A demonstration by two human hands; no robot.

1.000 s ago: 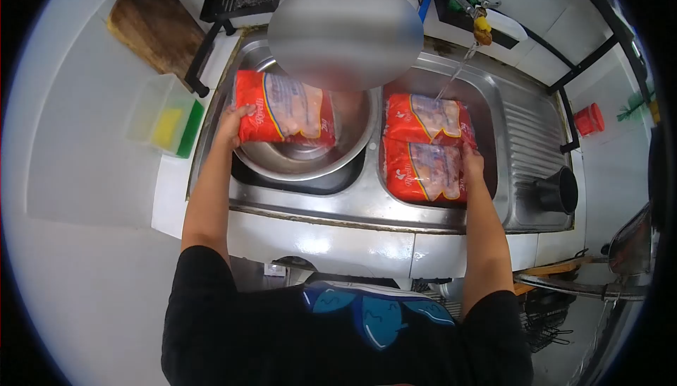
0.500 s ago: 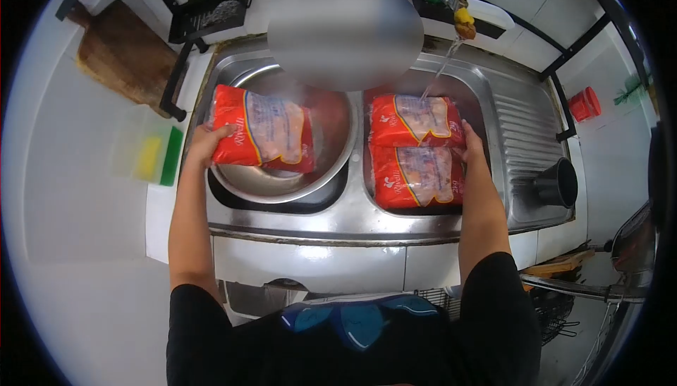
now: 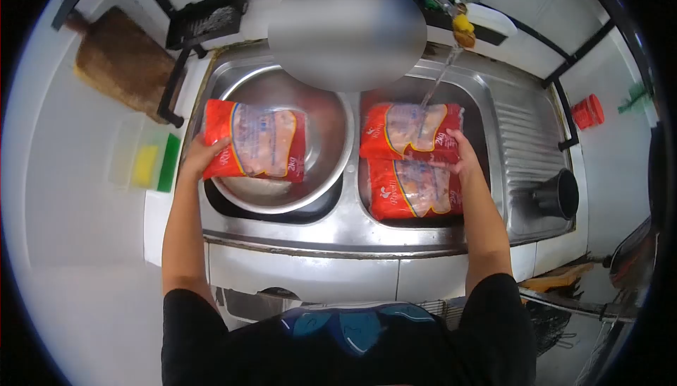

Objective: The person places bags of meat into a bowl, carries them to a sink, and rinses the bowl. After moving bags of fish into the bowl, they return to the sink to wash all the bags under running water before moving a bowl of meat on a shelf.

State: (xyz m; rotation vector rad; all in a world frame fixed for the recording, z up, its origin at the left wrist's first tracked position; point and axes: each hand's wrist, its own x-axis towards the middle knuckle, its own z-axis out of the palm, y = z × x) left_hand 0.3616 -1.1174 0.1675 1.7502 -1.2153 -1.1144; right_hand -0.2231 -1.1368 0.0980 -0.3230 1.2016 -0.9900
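Observation:
My left hand [image 3: 204, 157] grips the left edge of a red and clear packet [image 3: 264, 142], held over a large steel bowl [image 3: 328, 164] in the left basin. In the right basin two similar packets lie one behind the other. My right hand [image 3: 460, 153] is closed on the right edge of the rear packet [image 3: 409, 130], its fingers at the corner. The front packet [image 3: 412, 192] lies partly under the rear one. Water runs from the tap [image 3: 462, 26] onto the rear packet.
A ridged drainboard [image 3: 529, 128] with a black cup [image 3: 557, 194] is at the right. At the left are a wooden board [image 3: 123, 61] and a tub with a green and yellow sponge [image 3: 147, 166]. Black rack bars frame the sink.
The left packet has shifted slightly down and left with my left hand. My right hand has closed on the rear packet's edge, which now overlaps the front packet more.

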